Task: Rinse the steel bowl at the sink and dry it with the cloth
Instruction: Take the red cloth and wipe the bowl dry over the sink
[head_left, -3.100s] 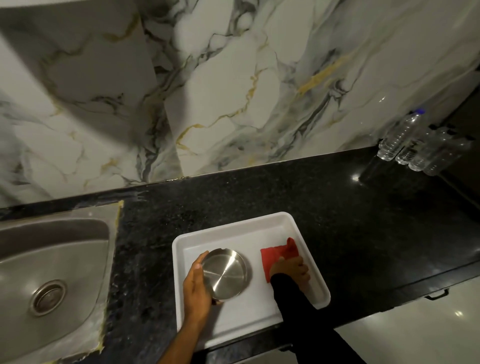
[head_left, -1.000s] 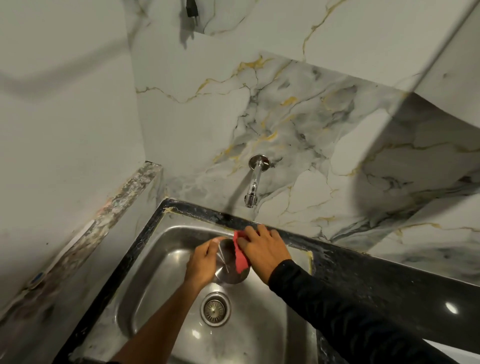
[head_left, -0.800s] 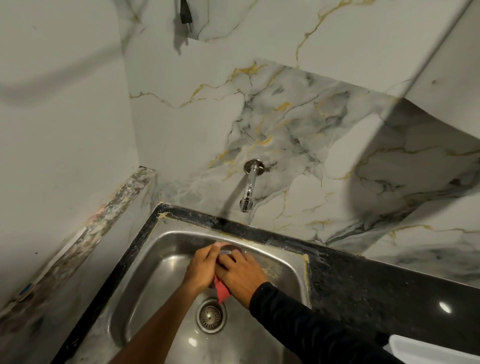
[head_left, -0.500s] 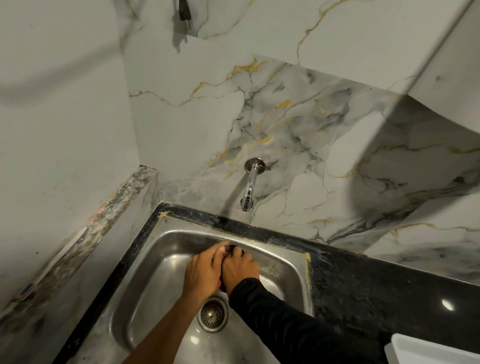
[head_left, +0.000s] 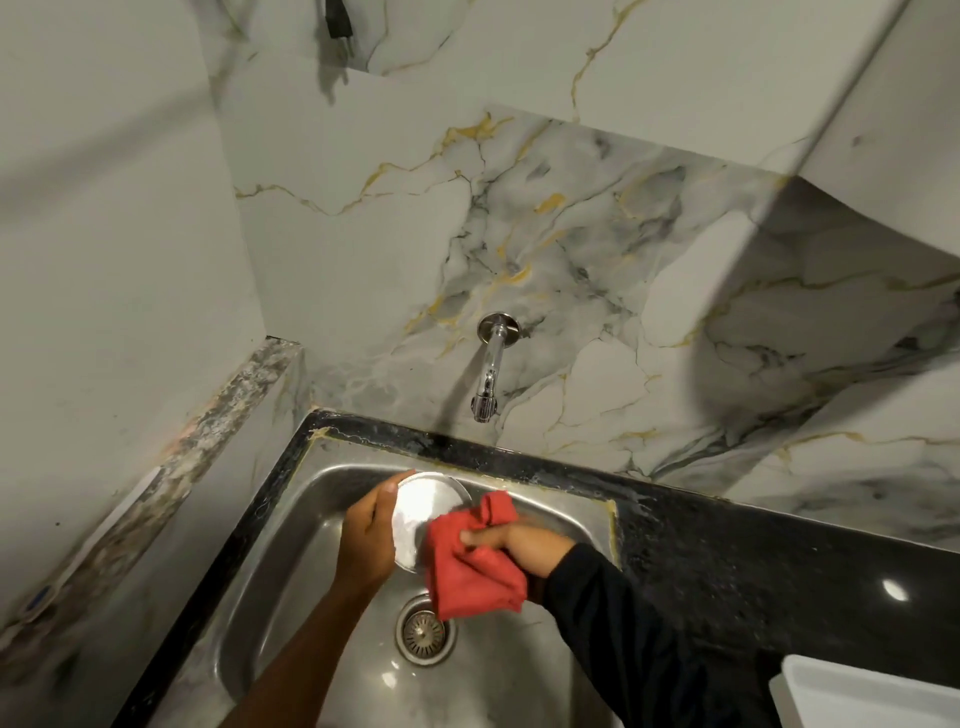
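Note:
Over the steel sink (head_left: 291, 561) my left hand (head_left: 366, 540) grips the rim of the steel bowl (head_left: 423, 512), which is tilted on its side with its round face toward me. My right hand (head_left: 514, 543), in a black sleeve, clutches a bunched red cloth (head_left: 470, 566) against the bowl's right edge. The cloth hides the bowl's lower right part. The wall tap (head_left: 491, 374) hangs above the bowl, and no water shows under it.
The sink drain (head_left: 425, 635) lies just below the cloth. Black granite counter (head_left: 753, 551) runs to the right, with a corner of a white tray (head_left: 872, 701) at the bottom right. Marble walls close in behind and on the left.
The hands carried bowl and cloth from the white tray to the sink. In the last half second my right hand drew away to the right, and bowl face and cloth came into view.

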